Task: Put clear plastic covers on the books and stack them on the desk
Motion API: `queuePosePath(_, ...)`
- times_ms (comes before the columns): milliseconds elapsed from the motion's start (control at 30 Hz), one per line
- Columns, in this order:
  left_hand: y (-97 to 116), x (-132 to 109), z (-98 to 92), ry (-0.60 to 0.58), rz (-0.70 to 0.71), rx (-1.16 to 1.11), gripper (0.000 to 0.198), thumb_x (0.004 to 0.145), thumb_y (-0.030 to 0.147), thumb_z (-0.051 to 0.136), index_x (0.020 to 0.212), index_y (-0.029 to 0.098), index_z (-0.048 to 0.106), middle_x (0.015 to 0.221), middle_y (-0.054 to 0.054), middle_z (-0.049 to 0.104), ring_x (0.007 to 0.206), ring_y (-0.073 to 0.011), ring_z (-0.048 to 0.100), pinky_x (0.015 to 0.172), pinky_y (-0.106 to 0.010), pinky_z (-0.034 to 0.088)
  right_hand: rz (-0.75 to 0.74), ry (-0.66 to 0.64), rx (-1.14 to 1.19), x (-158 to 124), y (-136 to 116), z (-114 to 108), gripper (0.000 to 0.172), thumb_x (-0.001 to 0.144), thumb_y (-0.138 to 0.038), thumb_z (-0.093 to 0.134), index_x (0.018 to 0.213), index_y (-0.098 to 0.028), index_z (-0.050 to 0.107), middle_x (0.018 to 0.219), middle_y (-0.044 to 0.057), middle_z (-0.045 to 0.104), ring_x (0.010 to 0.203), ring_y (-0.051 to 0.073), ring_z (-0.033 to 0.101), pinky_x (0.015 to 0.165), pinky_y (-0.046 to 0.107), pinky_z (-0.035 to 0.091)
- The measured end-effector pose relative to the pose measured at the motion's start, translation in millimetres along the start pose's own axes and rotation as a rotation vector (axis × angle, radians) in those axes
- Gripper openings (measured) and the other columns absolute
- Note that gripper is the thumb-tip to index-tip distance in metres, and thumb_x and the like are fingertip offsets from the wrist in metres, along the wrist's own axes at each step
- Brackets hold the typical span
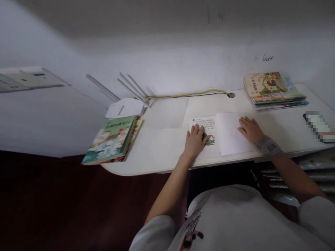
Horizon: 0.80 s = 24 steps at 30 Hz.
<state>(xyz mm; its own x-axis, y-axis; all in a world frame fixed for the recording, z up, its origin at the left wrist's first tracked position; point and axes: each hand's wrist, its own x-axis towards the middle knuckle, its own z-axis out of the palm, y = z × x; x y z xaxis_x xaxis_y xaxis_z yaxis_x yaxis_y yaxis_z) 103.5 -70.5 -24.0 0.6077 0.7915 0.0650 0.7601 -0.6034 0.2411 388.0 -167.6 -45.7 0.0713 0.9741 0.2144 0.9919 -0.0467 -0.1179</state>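
An open book (232,134) lies on the white desk in front of me. Its left page carries printed text and a small coloured picture, while the right page looks blank white. My left hand (195,141) rests on the left page with fingers spread, covering part of the text and picture. On the outer part of the right page lies my right hand (251,130), flat and with its fingers stretched out. A grey band with a dark square face (270,147) is around my right wrist.
Picture books (111,139) lie at the desk's left end before a white router (125,107) with antennas. A stack of books (274,90) stands at the back right. A phone-like device (319,127), partly blurred, lies far right. A yellow cable (188,94) runs along the wall.
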Motion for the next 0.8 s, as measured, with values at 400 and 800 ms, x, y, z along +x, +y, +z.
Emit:
queuePosePath(400, -47.1, 71.2, -15.0, 0.116, 0.057, -0.129, 0.042, 0.094, 0.024, 0.039, 0.132, 0.011, 0.052, 0.129, -0.015, 0.062, 0.126, -0.0246, 0.052, 0.108, -0.04, 0.04, -0.321, -0.014, 0.015, -2.1, -68.4, -29.2, 0.05, 0.098, -0.044, 0.036, 0.134, -0.015, 0.053, 0.149, 0.015, 0.043, 0.142, 0.028, 0.032, 0.114, 0.053, 0.023)
queuePosePath(800, -49.0, 90.8, -13.8, 0.07, -0.006, -0.037, 0.046, 0.1, 0.037, 0.029, 0.132, 0.015, 0.053, 0.124, -0.016, 0.065, 0.12, -0.0264, 0.057, 0.104, -0.041, 0.039, -0.391, -0.223, 0.011, 17.0, -85.3, -20.2, 0.086, 0.083, -0.071, 0.049, 0.142, -0.009, 0.044, 0.15, 0.02, 0.039, 0.143, 0.033, 0.029, 0.115, 0.055, 0.02)
